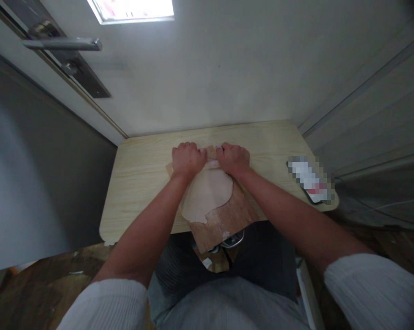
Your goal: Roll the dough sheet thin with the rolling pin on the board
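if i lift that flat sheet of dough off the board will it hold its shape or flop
The dough sheet looks rolled thin, so it would probably droop and stretch. Its uneven edge suggests it may tear. Flour on the wooden board hints it should release without sticking much.

Pale wooden table (pixel 141 178) against white wall (pixel 227 73). Phone (pixel 311 181), screen blurred, near table's right edge. Door (pixel 7 50) at left with metal lever handle (pixel 62 44) on long plate. Bright window (pixel 134 10) at top. Dark wooden floor (pixel 48 279) below. Grey panel (pixel 38 174) at left.
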The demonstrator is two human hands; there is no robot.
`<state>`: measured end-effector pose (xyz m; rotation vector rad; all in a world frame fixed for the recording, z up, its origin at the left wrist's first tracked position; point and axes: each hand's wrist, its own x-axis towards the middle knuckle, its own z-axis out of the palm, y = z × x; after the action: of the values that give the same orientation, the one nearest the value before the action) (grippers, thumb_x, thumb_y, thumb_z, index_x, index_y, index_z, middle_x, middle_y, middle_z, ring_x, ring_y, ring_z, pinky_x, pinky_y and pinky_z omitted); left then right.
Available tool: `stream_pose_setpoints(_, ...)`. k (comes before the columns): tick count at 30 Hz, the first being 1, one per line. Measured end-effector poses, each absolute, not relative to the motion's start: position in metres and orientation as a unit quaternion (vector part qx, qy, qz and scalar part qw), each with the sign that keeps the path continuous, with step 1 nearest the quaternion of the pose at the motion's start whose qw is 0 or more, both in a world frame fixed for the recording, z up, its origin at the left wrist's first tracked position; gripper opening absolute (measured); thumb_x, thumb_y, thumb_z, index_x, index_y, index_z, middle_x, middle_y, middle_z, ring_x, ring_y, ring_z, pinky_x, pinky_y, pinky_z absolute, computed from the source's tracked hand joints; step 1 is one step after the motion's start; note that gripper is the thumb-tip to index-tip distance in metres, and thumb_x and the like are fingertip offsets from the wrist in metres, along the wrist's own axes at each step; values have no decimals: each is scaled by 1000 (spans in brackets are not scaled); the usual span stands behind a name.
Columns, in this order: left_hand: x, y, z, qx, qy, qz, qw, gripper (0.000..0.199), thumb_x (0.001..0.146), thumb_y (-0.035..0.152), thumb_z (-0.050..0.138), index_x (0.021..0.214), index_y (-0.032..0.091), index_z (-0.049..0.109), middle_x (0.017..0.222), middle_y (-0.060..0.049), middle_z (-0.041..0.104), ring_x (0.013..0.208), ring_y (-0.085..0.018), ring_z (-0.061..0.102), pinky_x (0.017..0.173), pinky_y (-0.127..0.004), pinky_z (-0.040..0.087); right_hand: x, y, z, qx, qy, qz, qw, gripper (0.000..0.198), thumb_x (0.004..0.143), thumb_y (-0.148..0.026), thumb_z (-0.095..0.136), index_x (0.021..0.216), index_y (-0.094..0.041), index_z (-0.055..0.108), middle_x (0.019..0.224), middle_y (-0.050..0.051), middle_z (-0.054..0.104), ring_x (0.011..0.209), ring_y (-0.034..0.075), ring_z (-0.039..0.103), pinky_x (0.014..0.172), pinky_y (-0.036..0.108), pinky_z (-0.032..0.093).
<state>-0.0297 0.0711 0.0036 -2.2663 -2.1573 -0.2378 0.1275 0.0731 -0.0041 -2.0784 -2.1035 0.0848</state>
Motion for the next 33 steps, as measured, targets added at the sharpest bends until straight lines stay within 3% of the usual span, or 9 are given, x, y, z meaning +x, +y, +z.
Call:
stream_pose_setpoints(13, -31, 84, 3, -722, -690, -53, 4, 56, 95, 40, 30, 102, 9, 75, 101, -21, 73, 94, -32, 66, 80, -42, 46, 127, 80, -4, -708, -701, 40, 72, 55, 99, -48, 30, 102, -17, 75, 96, 14, 75, 87, 27, 69, 76, 35, 46)
stream_pose_setpoints(33, -29, 94, 11, -709, -704, -35, -3, 58, 95, 42, 27, 103, 11, 75, 100, -22, 73, 94, -35, 68, 79, -44, 48, 124, 94, -2, -716, -691, 71, 72, 52, 97, -45, 33, 104, -15, 75, 99, 17, 74, 91, 28, 69, 78, 36, 49)
